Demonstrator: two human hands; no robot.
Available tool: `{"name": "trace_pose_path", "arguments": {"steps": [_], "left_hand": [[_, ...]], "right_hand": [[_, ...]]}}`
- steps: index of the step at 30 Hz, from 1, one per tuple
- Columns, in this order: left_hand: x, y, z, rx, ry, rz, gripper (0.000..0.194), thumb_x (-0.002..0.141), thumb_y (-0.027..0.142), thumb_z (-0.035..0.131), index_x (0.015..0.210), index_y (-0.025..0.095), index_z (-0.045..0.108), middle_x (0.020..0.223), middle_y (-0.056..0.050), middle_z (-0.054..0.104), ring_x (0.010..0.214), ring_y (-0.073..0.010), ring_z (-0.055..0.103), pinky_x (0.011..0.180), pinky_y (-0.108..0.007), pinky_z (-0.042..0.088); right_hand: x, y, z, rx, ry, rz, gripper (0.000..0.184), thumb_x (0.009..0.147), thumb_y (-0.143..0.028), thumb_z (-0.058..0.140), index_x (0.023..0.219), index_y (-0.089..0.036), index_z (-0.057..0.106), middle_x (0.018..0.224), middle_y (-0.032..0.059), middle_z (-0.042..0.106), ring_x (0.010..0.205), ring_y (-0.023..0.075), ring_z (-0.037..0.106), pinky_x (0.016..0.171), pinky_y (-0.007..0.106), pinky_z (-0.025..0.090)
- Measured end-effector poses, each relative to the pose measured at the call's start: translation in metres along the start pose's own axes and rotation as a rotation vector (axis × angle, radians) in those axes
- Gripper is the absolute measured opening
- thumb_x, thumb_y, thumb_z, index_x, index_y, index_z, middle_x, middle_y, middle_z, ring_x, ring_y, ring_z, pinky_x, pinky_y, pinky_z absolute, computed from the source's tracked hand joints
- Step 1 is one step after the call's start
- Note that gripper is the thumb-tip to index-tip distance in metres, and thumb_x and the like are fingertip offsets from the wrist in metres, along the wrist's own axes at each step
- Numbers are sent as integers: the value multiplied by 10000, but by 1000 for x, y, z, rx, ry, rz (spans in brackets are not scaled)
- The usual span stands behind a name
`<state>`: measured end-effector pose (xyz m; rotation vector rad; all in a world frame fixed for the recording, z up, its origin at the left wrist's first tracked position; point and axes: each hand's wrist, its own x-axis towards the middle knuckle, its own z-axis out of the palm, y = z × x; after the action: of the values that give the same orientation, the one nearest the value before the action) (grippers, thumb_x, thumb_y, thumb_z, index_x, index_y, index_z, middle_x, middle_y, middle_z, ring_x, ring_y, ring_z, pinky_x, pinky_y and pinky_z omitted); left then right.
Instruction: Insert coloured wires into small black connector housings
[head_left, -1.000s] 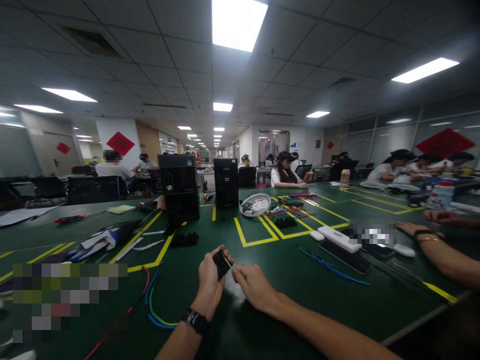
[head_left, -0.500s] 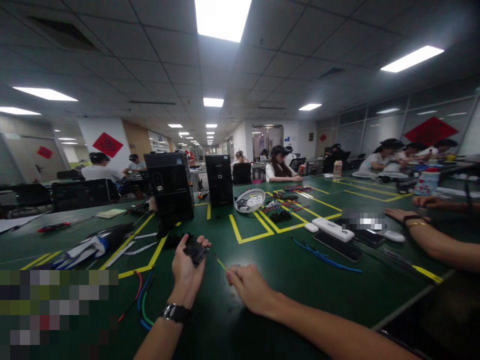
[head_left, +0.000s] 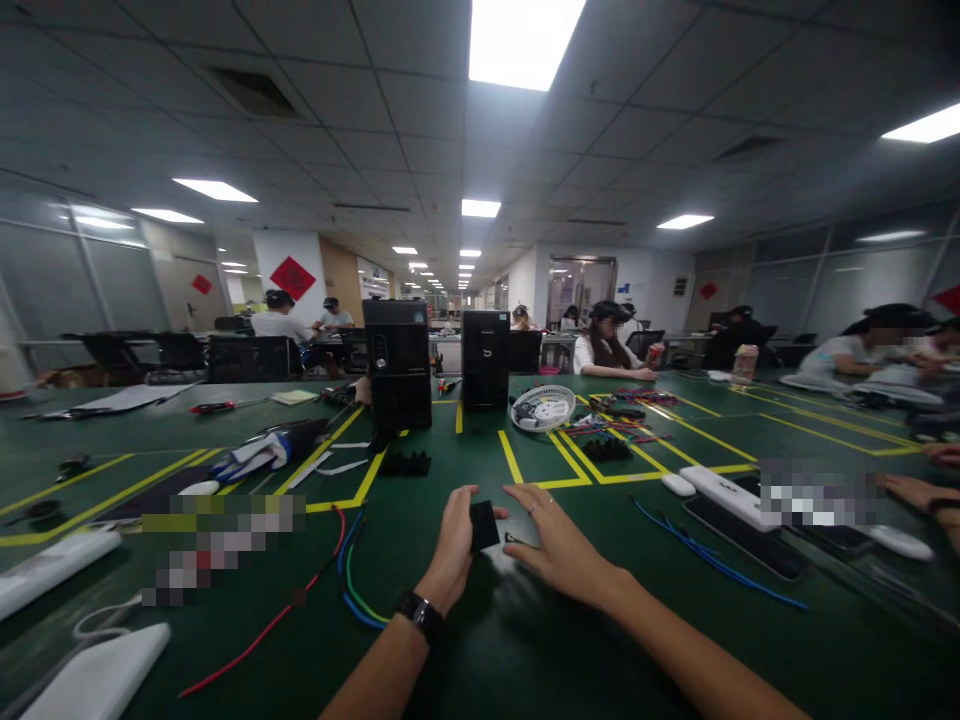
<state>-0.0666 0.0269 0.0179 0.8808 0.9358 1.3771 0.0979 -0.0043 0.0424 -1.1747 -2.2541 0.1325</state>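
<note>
My left hand (head_left: 452,545) is wrapped round a small black block (head_left: 484,526), a dark connector-like part whose details are too small to make out. Just to its right, my right hand (head_left: 559,540) has its fingers spread, with the index finger and thumb apart. A small dark bit shows by that thumb; what it is I cannot tell. On the green table left of my hands lie a red wire (head_left: 274,628) and a blue wire with a green wire (head_left: 360,590) curving towards my left wrist.
Two black computer towers (head_left: 397,370) stand ahead. A white basket (head_left: 543,408) and several coloured wires lie at centre right. Nearer right are blue wires (head_left: 712,555), a white power strip (head_left: 729,498) and another person's hand (head_left: 919,492). Black strips (head_left: 405,463) and gloves (head_left: 255,455) lie left.
My left hand turned palm-up with the black block, then turned back beside my right hand. The yellow-green wire pinched in my right hand no longer shows, and its fingers have spread. The view swung left.
</note>
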Motion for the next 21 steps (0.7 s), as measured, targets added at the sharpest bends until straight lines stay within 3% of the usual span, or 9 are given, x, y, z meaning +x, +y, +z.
{"name": "trace_pose_path", "arguments": {"steps": [2, 5, 7, 10, 12, 16, 21], "left_hand": [[0, -4, -2, 14, 13, 10, 450, 789, 532, 512, 1040, 160, 537, 893, -59, 637, 762, -163, 616, 663, -268, 457], [7, -6, -7, 62, 51, 15, 448, 822, 535, 462, 1018, 141, 548, 960, -86, 609, 862, -184, 589, 746, -300, 454], [15, -1, -14, 159, 146, 51, 414, 858, 501, 409, 1030, 144, 530, 967, -100, 596, 913, -210, 566, 804, -346, 437], [28, 12, -28, 403, 384, 331, 305, 869, 399, 427, 1058, 176, 514, 1046, -108, 570, 1055, -246, 483, 938, -408, 349], [30, 18, -35, 534, 452, 559, 257, 868, 329, 441, 1076, 194, 510, 1112, -104, 546, 1117, -251, 426, 988, -414, 295], [14, 17, -24, 657, 334, 705, 220, 882, 246, 406, 1064, 198, 521, 1085, -105, 550, 1059, -252, 445, 939, -405, 336], [-15, 9, 0, 935, 12, 829, 269, 844, 150, 448, 1093, 212, 528, 1123, -85, 548, 1067, -243, 441, 934, -407, 336]], "right_hand": [[9, -12, 0, 98, -57, -119, 760, 749, -325, 698, 1405, -251, 323, 1359, 100, 433, 1233, 251, 403, 1032, 394, 317], [27, -14, 7, 128, -91, -186, 636, 721, -255, 722, 1301, -233, 462, 1253, 89, 517, 1162, 237, 458, 1005, 374, 338], [42, -5, 16, 105, -101, -191, 556, 699, -249, 737, 1216, -214, 533, 1188, 80, 552, 1112, 227, 485, 980, 356, 350], [69, 18, 38, 19, -122, -126, 515, 692, -296, 742, 1165, -180, 574, 1126, 90, 588, 1061, 235, 509, 944, 347, 361], [91, 33, 56, -54, -148, -47, 504, 709, -341, 723, 1157, -152, 591, 1086, 110, 612, 1035, 251, 524, 918, 349, 368], [139, 51, 93, -114, -186, 57, 439, 790, -337, 632, 1173, -126, 598, 1116, 138, 625, 1044, 263, 539, 906, 331, 368], [194, 59, 128, -111, -169, 95, 544, 786, -309, 634, 1280, -119, 511, 1214, 154, 590, 1116, 281, 515, 924, 339, 369]]}}
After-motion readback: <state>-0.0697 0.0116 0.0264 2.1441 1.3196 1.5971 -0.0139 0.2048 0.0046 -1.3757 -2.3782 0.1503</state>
